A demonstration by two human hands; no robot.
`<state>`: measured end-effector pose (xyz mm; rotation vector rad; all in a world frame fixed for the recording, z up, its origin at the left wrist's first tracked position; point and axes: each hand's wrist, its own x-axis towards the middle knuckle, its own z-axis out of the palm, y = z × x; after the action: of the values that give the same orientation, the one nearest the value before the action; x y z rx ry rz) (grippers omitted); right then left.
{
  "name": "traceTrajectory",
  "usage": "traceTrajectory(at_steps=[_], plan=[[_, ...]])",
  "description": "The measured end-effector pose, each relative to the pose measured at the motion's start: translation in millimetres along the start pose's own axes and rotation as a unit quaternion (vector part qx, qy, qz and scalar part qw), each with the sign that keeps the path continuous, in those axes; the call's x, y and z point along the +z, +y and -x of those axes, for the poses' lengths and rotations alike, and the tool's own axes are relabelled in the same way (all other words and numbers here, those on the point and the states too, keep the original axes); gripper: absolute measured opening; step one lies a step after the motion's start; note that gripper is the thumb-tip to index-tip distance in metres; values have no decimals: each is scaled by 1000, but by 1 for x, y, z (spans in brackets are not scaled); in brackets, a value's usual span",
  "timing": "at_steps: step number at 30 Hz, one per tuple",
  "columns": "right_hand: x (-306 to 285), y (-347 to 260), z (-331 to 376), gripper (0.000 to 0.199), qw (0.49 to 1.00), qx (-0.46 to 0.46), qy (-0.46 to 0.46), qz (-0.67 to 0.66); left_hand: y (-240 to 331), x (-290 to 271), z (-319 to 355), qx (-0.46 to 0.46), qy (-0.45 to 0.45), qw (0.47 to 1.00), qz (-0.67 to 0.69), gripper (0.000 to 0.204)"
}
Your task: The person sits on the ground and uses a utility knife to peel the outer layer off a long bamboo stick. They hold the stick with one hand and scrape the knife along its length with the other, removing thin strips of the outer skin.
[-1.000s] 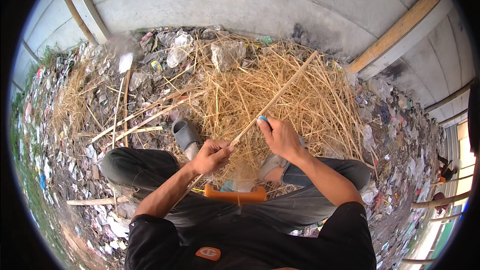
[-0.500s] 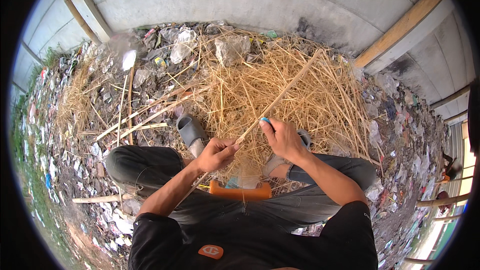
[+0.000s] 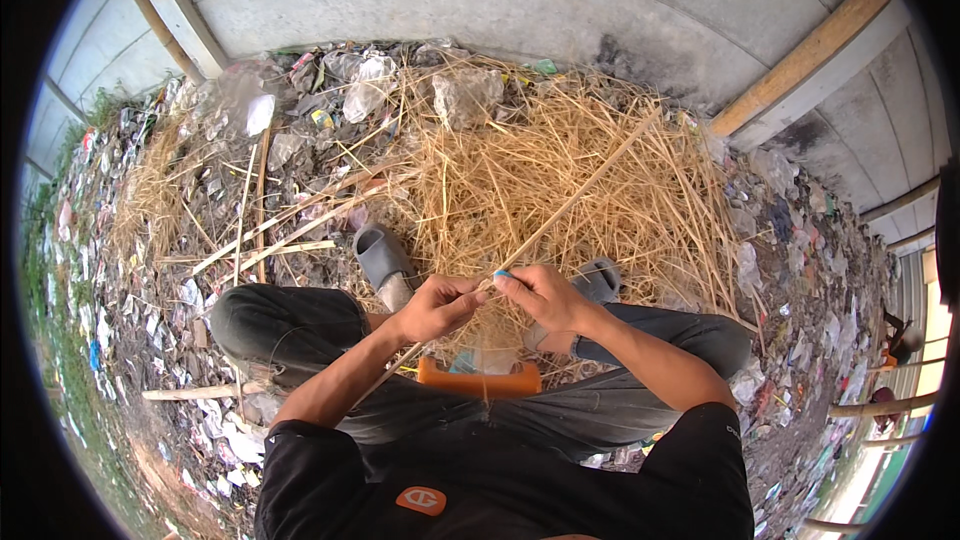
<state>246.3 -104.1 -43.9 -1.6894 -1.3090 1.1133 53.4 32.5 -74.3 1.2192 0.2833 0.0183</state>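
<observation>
I sit with knees bent in dark trousers. My left hand (image 3: 432, 306) and my right hand (image 3: 540, 298) meet in front of me, both closed on a long pale straw stalk (image 3: 585, 190) that runs up and to the right over the straw pile (image 3: 560, 180). A fingertip of my right hand is blue. Below my hands an orange handle-like object (image 3: 478, 380) lies across my lap. Grey slippers (image 3: 382, 258) are on my feet, the right one (image 3: 600, 280) partly hidden.
Plastic scraps and litter (image 3: 300, 110) cover the ground around the straw. Loose cane sticks (image 3: 270, 240) lie to the left. A grey concrete wall (image 3: 520, 0) stands behind, with a wooden beam (image 3: 800, 55) leaning at the right and poles at the left.
My hands have drawn closer together along the stalk, my right hand sliding down toward the left. The view has shifted slightly.
</observation>
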Motion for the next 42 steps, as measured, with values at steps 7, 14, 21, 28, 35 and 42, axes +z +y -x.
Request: traceTrajectory(at_steps=[7,14,21,28,35,42], plan=[[-24,2,-2,56,989,-13,132,70,-5,-3,1,27,86,986,-140,31],[-61,10,-9,61,946,25,216,240,-3,-1,1,28,98,983,-152,36],[-98,21,-22,56,907,55,293,297,-23,-12,-1,71,63,984,-153,35],[-53,13,-17,54,918,28,235,319,-19,-7,6,63,108,981,-148,29],[-35,17,-19,55,941,-15,260,215,-24,-14,-3,83,83,986,-116,26],[-79,6,-25,57,925,36,288,247,-17,-14,5,33,87,988,-126,29]])
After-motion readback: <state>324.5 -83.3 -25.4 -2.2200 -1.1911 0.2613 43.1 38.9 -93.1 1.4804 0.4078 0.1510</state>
